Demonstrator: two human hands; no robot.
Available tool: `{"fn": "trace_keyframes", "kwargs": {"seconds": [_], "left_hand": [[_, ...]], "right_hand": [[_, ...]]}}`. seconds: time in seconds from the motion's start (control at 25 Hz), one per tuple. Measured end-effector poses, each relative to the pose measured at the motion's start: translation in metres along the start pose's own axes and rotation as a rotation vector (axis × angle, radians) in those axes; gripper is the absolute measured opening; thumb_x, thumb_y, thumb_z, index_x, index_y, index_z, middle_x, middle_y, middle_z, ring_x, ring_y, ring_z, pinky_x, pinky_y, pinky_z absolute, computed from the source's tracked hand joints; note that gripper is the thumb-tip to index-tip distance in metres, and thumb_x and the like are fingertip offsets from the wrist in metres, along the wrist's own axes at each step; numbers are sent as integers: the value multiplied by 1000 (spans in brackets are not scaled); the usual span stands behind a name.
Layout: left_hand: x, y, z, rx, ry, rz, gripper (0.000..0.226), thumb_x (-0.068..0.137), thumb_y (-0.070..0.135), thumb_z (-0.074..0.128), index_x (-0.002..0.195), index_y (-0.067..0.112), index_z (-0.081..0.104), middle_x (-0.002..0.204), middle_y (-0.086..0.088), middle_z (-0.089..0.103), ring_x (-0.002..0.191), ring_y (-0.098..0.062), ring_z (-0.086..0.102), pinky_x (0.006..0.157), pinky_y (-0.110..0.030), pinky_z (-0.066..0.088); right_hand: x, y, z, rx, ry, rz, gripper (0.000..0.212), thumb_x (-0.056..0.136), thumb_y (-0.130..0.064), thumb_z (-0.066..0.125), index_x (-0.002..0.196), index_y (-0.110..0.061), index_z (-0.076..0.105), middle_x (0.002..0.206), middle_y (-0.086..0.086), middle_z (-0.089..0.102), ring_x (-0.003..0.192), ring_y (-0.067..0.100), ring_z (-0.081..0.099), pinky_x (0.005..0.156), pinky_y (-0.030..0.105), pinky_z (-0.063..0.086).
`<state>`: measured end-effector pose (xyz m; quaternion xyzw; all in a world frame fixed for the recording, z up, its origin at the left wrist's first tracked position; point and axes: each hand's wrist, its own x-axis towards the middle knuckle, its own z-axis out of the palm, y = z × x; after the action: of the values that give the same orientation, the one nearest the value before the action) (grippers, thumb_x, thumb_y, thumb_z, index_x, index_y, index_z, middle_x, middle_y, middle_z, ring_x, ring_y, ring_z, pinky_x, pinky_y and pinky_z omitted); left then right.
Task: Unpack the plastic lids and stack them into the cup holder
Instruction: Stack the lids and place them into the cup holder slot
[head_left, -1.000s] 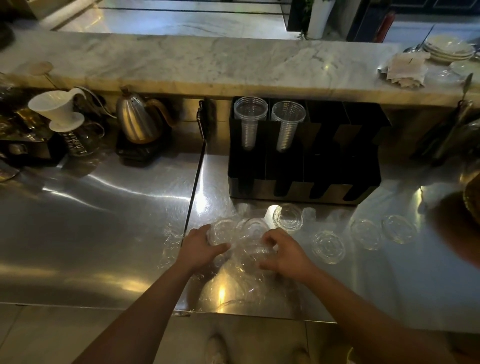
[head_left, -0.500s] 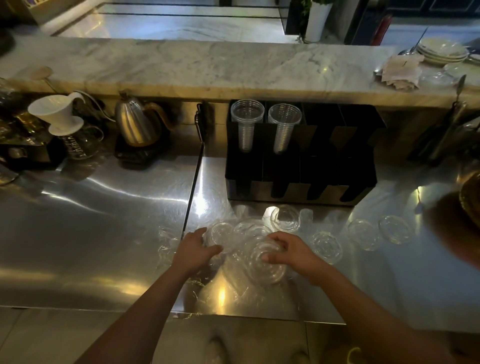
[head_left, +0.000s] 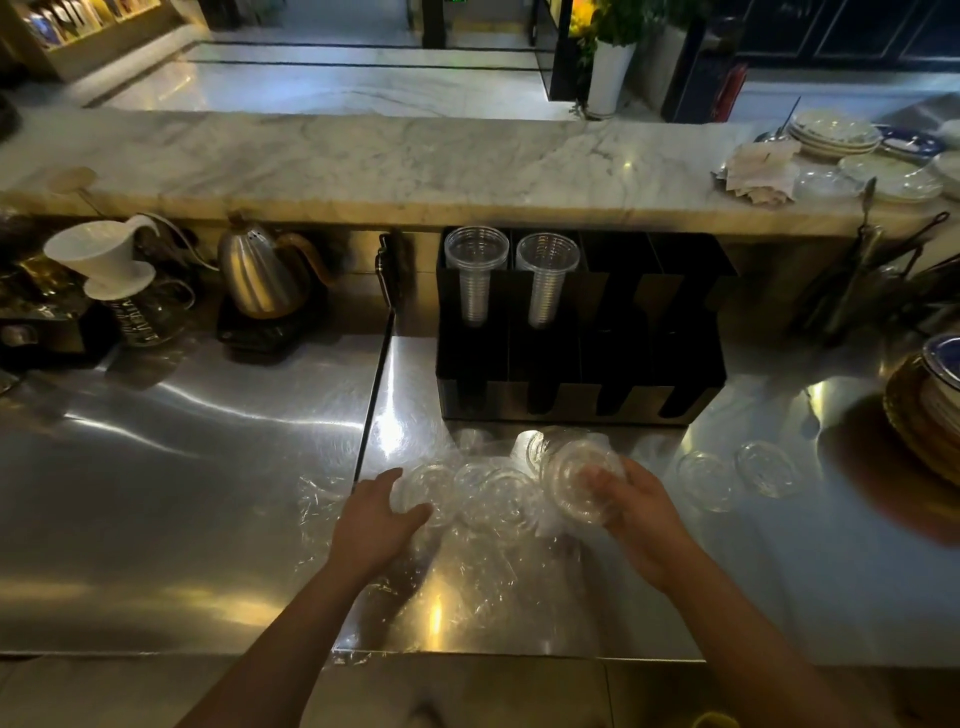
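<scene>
Clear plastic lids (head_left: 493, 493) lie spread on crinkled clear wrapping (head_left: 467, 566) on the steel counter, in front of a black cup holder (head_left: 576, 364). My right hand (head_left: 639, 514) holds a clear lid (head_left: 579, 480) tilted up off the counter. My left hand (head_left: 376, 514) rests with its fingers closed on a lid (head_left: 428, 486) at the left end of the pile. Two more lids (head_left: 709, 480) lie apart on the right. The holder's two left slots hold stacks of clear cups (head_left: 475, 270); its right slots look dark and I cannot see inside them.
A steel kettle (head_left: 260, 275) and a white dripper (head_left: 101, 254) on a glass carafe stand at the back left. Stacked plates (head_left: 930, 395) sit at the right edge. A marble ledge (head_left: 389, 161) runs behind the holder, with plates and napkins at its right end.
My right hand has lifted one lid out of the pile and moved it up and right. My left hand stays on the left end of the pile.
</scene>
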<state>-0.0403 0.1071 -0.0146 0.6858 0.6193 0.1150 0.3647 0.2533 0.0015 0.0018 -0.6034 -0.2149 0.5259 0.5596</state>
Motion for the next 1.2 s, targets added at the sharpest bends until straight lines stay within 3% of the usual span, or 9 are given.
{"fn": "trace_keyframes", "kwargs": {"seconds": [0.16,0.28,0.36,0.48,0.6,0.76,0.92,1.0,1.2], "left_hand": [[-19,38,-5,-224,190,170,51,90,43,63,137,30,51,127,5,59,115,-14,58,92,-35,51],[-32,77,-2,-478,-43,270,70,84,65,53,147,41,34,125,25,51,108,5,58,79,-17,47],[-34,92,2,-570,-232,258,90,78,73,57,153,43,18,131,20,50,101,3,62,72,-13,50],[-31,93,5,-622,-249,201,94,77,57,68,155,37,18,129,3,57,89,-7,64,64,-8,49],[-30,89,8,-666,-175,152,64,91,39,64,148,35,37,117,-8,64,81,-5,61,63,-12,49],[-24,89,2,-772,-139,92,49,94,28,61,141,33,48,121,-12,65,76,-3,62,62,-11,50],[-28,96,1,-797,-159,136,53,94,40,56,145,35,39,139,1,53,118,-14,57,96,-32,53],[-29,100,2,-801,-111,142,48,96,35,55,141,35,39,139,4,48,124,-17,53,103,-41,50],[-15,112,-2,-961,-53,18,37,90,13,57,108,45,58,118,6,61,103,-11,61,73,-25,53]], "right_hand": [[-5,-17,24,27,-28,-49,34,94,-17,63,126,-6,61,121,22,67,110,34,66,90,43,56],[-11,-23,54,24,-71,-82,33,94,-24,62,128,-21,60,118,1,69,106,22,69,81,36,60],[-15,-25,69,15,-86,-115,38,91,-34,63,128,-31,59,112,-12,71,105,19,71,81,37,61],[-16,-22,84,-47,-74,-168,39,90,-42,64,125,-25,63,117,5,73,105,24,71,87,45,60],[-16,-17,99,-65,15,-164,29,94,-39,62,120,-25,63,115,7,72,102,24,72,88,49,59],[-20,-19,111,18,5,-126,28,95,-35,61,122,-26,60,117,8,71,101,23,73,77,37,61],[-23,-24,126,129,21,-106,31,98,-21,58,129,-18,56,123,15,66,107,29,70,75,33,60],[-25,-23,131,170,23,-83,34,99,-17,56,133,-16,53,127,16,64,111,31,68,78,35,60],[-24,-22,122,-62,-52,-63,46,97,-24,60,140,-25,47,130,8,62,108,21,69,78,32,60]]}}
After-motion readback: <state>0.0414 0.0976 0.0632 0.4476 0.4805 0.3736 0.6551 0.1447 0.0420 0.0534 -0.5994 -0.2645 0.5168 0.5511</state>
